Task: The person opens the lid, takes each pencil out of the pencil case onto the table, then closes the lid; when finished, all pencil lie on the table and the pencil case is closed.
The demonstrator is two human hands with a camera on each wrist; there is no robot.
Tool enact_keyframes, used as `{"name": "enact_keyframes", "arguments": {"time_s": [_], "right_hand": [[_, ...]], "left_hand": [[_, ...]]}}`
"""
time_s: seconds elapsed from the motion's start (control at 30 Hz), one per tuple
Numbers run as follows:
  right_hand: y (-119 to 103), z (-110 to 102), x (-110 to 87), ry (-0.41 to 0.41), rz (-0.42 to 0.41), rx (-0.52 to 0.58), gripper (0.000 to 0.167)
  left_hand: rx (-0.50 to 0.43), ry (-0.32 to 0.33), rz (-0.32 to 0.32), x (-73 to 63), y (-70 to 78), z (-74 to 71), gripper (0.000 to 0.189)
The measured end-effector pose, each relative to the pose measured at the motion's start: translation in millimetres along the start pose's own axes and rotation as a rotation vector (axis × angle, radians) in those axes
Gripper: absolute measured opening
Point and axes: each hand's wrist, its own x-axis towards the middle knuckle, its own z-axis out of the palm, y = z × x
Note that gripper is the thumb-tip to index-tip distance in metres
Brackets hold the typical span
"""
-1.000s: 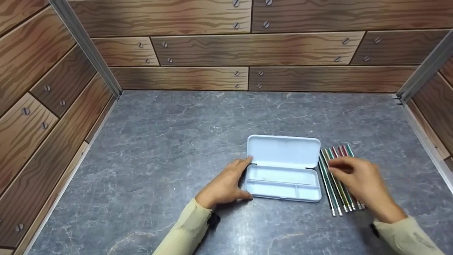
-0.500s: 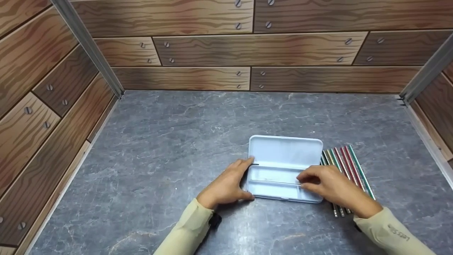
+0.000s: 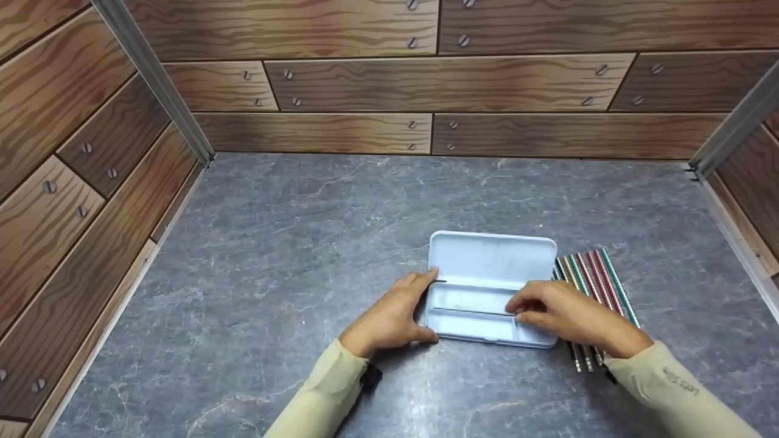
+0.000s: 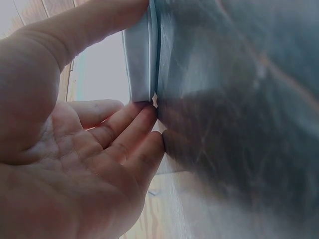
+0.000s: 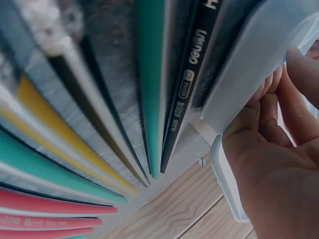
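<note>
A pale blue pencil case lies with its lid folded back, right of centre in the head view. My left hand holds its left end, thumb at the front edge and forefinger by the hinge. In the left wrist view the other fingertips touch that end wall. My right hand reaches in over the right end; its thumb and forefinger pinch the long divider between the compartments. The right wrist view shows these fingers curled behind the case wall, their tips hidden.
Several pencils lie side by side right of the case, partly under my right forearm. A black pencil and a green pencil are nearest the case. Wood-patterned walls border the grey marbled table.
My right hand has moved left from over the pencils into the case, then shifted slightly further along the divider. The left hand keeps its place on the case.
</note>
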Motion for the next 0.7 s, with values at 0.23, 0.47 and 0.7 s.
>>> {"name": "enact_keyframes", "arguments": {"time_s": [0.23,0.47,0.7], "right_hand": [[-0.1,1.9,-0.6,0.024,-0.024,-0.009,0.009],[-1.3,5.3,-2.2,0.063,0.032,0.042,0.009],[-0.6,9.8,-7.1,0.155,0.025,0.077,0.010]], "left_hand": [[-0.004,0.001,0.005,-0.4,-1.1,0.4,0.114],[-0.011,0.004,-0.002,-0.4,-1.2,1.5,0.115],[-0.009,0.007,-0.006,-0.2,-0.4,1.6,0.115]]}}
